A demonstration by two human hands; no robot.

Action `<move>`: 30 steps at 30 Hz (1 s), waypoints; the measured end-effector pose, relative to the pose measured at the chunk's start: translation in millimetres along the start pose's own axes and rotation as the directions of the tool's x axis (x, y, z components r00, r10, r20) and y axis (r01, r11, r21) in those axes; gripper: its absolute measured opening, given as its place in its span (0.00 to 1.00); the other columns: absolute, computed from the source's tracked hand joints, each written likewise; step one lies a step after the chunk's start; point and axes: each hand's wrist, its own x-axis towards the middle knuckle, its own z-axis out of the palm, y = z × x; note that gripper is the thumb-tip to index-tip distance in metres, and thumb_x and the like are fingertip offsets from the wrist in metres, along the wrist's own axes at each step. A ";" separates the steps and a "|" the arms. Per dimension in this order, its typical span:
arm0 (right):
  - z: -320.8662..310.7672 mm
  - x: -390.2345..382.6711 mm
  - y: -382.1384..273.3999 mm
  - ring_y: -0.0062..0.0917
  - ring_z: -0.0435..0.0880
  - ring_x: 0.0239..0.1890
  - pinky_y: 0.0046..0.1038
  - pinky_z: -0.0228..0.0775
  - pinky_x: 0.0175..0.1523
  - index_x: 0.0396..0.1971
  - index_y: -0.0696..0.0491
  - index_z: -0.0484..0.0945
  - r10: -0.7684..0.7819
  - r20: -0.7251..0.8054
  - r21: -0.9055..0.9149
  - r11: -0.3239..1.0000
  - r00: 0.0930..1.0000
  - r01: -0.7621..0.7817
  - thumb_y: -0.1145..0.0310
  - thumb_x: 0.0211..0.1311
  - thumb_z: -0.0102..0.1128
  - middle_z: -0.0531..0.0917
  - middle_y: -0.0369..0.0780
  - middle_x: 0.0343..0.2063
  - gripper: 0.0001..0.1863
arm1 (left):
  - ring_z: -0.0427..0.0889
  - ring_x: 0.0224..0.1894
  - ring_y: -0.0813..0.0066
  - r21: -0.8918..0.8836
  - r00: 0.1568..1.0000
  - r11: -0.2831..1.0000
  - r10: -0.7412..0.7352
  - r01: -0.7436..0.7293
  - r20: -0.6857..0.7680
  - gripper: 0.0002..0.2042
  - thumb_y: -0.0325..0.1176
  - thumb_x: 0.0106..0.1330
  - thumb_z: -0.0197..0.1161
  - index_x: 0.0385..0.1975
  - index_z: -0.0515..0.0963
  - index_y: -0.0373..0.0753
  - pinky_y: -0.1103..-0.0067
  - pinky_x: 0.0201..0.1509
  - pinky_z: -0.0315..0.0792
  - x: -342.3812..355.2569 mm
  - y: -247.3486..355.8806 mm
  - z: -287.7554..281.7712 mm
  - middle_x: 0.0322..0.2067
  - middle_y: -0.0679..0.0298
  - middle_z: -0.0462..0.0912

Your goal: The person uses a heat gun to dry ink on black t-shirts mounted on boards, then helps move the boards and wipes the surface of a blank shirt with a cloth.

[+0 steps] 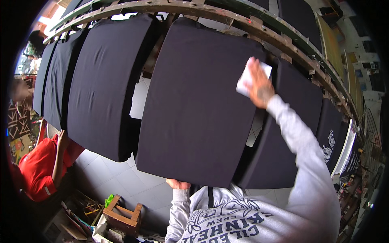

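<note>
A black cloth panel (198,101), smooth and probably a shirt, is stretched over a flat sloping board in front of me. My right hand (259,83) lies with its fingers stretched out on a white folded sheet, paper or cloth (243,83), at the panel's far right edge. The hand is slightly blurred. At the near left corner, my left hand (178,184) closes on the edge of the black cloth panel, its fingertips hidden underneath.
More black cloth-covered boards stand left (105,89) and right (289,133). A rusty metal rail (194,9) runs along their far ends. A person in a red shirt (38,166) works at the left. A wooden stool (123,214) and clutter sit low on the left.
</note>
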 end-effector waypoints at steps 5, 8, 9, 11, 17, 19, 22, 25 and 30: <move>45.5 -115.2 -169.4 0.38 0.71 0.68 0.40 0.66 0.70 0.69 0.55 0.64 -0.196 0.406 0.361 0.932 0.893 0.040 0.51 0.60 0.65 0.68 0.44 0.69 0.40 | 0.82 0.54 0.54 -0.240 0.997 0.968 -0.082 0.081 0.004 0.23 0.47 0.73 0.50 0.54 0.76 0.35 0.59 0.59 0.77 -6.2 0.7 27.4 0.54 0.55 0.81; 76.7 -107.2 -156.2 0.34 0.69 0.70 0.39 0.68 0.67 0.73 0.50 0.58 -0.576 0.232 0.341 0.803 0.784 0.489 0.50 0.55 0.67 0.60 0.41 0.74 0.48 | 0.82 0.52 0.55 -0.243 0.997 0.967 -0.070 0.071 0.013 0.22 0.47 0.73 0.50 0.53 0.77 0.36 0.59 0.58 0.78 2.7 4.2 26.1 0.51 0.56 0.82; 53.4 -58.5 -131.5 0.36 0.69 0.70 0.39 0.68 0.68 0.73 0.54 0.57 -0.439 0.210 0.287 0.882 0.873 0.374 0.53 0.58 0.64 0.62 0.42 0.73 0.45 | 0.83 0.52 0.55 -0.232 0.997 0.970 -0.073 0.070 -0.007 0.22 0.48 0.73 0.50 0.52 0.77 0.36 0.59 0.58 0.78 2.5 3.0 16.1 0.51 0.56 0.83; 32.4 53.9 -71.4 0.40 0.66 0.71 0.39 0.65 0.70 0.73 0.57 0.54 -0.156 -0.124 0.146 0.974 0.980 0.174 0.51 0.63 0.61 0.62 0.49 0.72 0.45 | 0.83 0.51 0.56 -0.203 0.993 0.976 -0.098 0.083 -0.067 0.21 0.48 0.73 0.51 0.52 0.77 0.36 0.59 0.56 0.79 -3.0 2.6 11.8 0.50 0.57 0.83; 89.9 -2.1 -199.8 0.41 0.69 0.69 0.39 0.68 0.68 0.70 0.54 0.60 -0.421 0.102 0.316 0.873 0.901 0.372 0.53 0.60 0.63 0.68 0.48 0.67 0.41 | 0.78 0.60 0.48 -0.218 0.998 0.975 -0.018 0.030 0.056 0.26 0.49 0.73 0.47 0.61 0.73 0.35 0.54 0.64 0.73 -0.1 -5.0 16.7 0.59 0.52 0.78; 110.6 -19.0 -217.3 0.40 0.72 0.67 0.38 0.71 0.65 0.69 0.52 0.63 -0.607 0.027 0.373 0.744 0.795 0.555 0.54 0.61 0.61 0.69 0.46 0.67 0.38 | 0.76 0.62 0.47 -0.156 0.998 0.987 -0.037 0.045 0.050 0.28 0.50 0.72 0.46 0.64 0.71 0.35 0.53 0.67 0.71 -5.8 0.8 13.9 0.62 0.50 0.75; 49.7 105.1 -168.8 0.35 0.83 0.45 0.42 0.80 0.48 0.62 0.55 0.70 -0.168 0.324 0.089 0.985 0.931 0.147 0.53 0.67 0.58 0.77 0.47 0.57 0.29 | 0.78 0.59 0.51 -0.276 0.981 0.953 -0.077 0.124 0.176 0.27 0.50 0.74 0.45 0.60 0.73 0.35 0.56 0.66 0.72 6.2 -11.2 -18.8 0.60 0.53 0.77; 86.8 118.5 -138.1 0.38 0.73 0.61 0.36 0.72 0.62 0.69 0.57 0.59 -0.219 -0.148 0.022 0.974 0.965 0.224 0.56 0.66 0.57 0.69 0.48 0.65 0.36 | 0.78 0.60 0.53 -0.171 0.988 0.984 -0.072 0.048 -0.138 0.26 0.50 0.74 0.45 0.59 0.74 0.35 0.58 0.66 0.72 -0.3 -3.3 25.3 0.59 0.54 0.77; 103.8 2.6 -270.0 0.36 0.66 0.70 0.37 0.68 0.66 0.70 0.53 0.60 -0.516 0.190 0.290 0.842 0.835 0.454 0.56 0.67 0.55 0.61 0.43 0.72 0.34 | 0.78 0.60 0.54 -0.407 0.999 0.913 -0.029 0.014 -0.029 0.26 0.52 0.74 0.47 0.58 0.75 0.36 0.58 0.64 0.74 -11.7 -3.0 35.5 0.59 0.54 0.78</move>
